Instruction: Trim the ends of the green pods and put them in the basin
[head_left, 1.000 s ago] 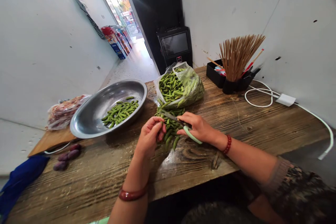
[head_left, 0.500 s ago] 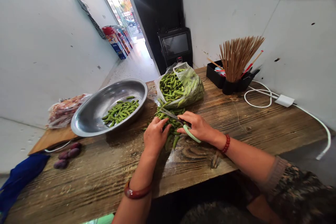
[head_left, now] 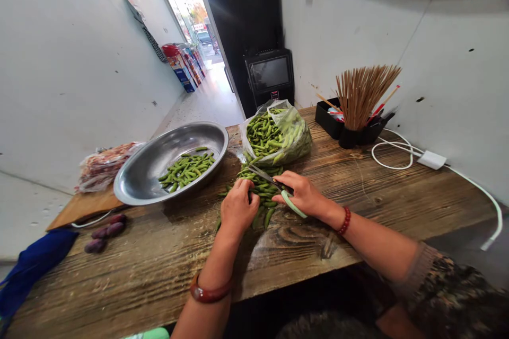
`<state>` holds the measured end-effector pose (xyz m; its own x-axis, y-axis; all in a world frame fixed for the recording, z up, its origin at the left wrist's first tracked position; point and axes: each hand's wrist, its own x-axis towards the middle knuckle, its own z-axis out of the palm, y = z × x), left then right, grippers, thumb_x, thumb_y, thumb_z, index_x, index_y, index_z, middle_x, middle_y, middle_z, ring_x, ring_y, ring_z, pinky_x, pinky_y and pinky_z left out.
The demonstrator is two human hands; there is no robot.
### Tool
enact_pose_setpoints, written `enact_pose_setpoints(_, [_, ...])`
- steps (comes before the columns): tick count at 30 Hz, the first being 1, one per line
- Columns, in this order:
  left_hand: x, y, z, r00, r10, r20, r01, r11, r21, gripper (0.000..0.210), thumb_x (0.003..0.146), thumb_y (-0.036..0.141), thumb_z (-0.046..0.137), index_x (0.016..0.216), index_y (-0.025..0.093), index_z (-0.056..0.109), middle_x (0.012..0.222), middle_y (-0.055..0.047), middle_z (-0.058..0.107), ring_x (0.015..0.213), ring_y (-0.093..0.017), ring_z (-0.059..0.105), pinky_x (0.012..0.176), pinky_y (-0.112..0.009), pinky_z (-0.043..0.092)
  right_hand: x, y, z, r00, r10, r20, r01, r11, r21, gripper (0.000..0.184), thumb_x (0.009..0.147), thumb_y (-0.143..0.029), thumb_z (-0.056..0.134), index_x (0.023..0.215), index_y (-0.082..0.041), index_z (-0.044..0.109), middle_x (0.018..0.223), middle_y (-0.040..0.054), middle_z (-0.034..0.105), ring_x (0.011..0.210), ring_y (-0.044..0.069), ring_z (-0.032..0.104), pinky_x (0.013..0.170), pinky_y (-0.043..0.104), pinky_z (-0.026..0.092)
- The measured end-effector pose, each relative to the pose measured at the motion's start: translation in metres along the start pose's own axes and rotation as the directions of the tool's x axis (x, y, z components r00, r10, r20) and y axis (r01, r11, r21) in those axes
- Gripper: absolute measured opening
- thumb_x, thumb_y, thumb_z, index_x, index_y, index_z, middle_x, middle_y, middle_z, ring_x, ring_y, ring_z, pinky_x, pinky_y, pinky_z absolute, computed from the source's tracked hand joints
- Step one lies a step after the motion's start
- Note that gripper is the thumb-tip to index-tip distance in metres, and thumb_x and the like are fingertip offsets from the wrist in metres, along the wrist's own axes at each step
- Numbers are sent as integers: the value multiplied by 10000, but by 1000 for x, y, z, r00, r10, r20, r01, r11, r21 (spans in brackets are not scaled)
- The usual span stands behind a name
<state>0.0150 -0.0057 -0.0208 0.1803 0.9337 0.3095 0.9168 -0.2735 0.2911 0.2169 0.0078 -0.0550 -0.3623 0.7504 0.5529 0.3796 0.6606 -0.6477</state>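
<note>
My right hand (head_left: 301,194) is closed around the pale green handles of a pair of scissors (head_left: 294,205), whose blades point left over a pile of green edamame pods (head_left: 260,183). Just left of the blade tips, my left hand (head_left: 239,205) is closed low over the same pile. Its fingertips are curled out of sight, so whatever they pinch is hidden. Behind the pile an opened clear plastic bag (head_left: 300,140) is full of pods. To the left stands a wide steel basin (head_left: 139,172) with a layer of pods on its bottom.
A bagged reddish item (head_left: 105,167) lies beyond the basin on a board (head_left: 81,209). Several purple fruits (head_left: 107,230) and a blue cloth (head_left: 37,257) sit at left. On the right are a black holder of skewers (head_left: 350,137) and a white cable with adapter (head_left: 431,159).
The view has shifted a little, so the scene sits slightly lower and further right. My left fingers have curled inward. The scissors remain in my right hand over the pods.
</note>
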Motion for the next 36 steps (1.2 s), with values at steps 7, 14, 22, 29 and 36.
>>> enact_pose_setpoints(7, [4, -11, 2, 998, -61, -25, 39, 851, -523, 101, 777, 218, 624, 830, 193, 707, 865, -59, 677, 814, -192, 605, 732, -292, 446, 1, -2, 0, 1000, -5, -12, 5, 1000, 6, 425, 795, -360, 720, 1152, -157, 612, 963, 87, 623, 834, 191, 595, 739, 329, 514])
enact_pose_setpoints(14, [5, -6, -11, 931, -240, 276, 321, 172, -931, 286, 736, 354, 724, 907, 150, 619, 757, -25, 663, 477, -52, 406, 420, -170, 243, 1, -9, -3, 1000, 7, 26, -7, 1000, 16, 454, 773, -343, 743, 1164, -160, 604, 964, 72, 613, 799, 172, 584, 707, 299, 501])
enact_pose_setpoints(22, [2, 1, -12, 937, -159, 311, 329, 102, -939, 268, 746, 346, 724, 900, 167, 598, 714, -12, 653, 474, -50, 397, 422, -165, 232, -1, -11, -2, 992, -11, 122, 15, 999, -29, 548, 731, -357, 779, 1208, -177, 577, 1002, 74, 597, 828, 181, 577, 730, 312, 500])
enact_pose_setpoints(29, [1, 3, -8, 944, -92, 317, 330, 271, -904, 228, 787, 354, 679, 882, 147, 695, 694, -23, 663, 510, -75, 432, 481, -196, 307, -1, -11, -2, 993, -16, 117, 12, 999, 29, 554, 744, -367, 767, 1224, -178, 562, 1016, 71, 597, 824, 173, 581, 727, 303, 502])
enact_pose_setpoints(36, [1, 3, -13, 971, -94, 219, 237, 475, -848, 171, 772, 285, 677, 861, 160, 751, 879, -54, 722, 823, -180, 616, 785, -268, 455, 0, -9, -3, 987, -32, 156, 31, 999, 10, 549, 743, -403, 763, 1204, -166, 582, 1013, 79, 603, 819, 177, 584, 714, 297, 497])
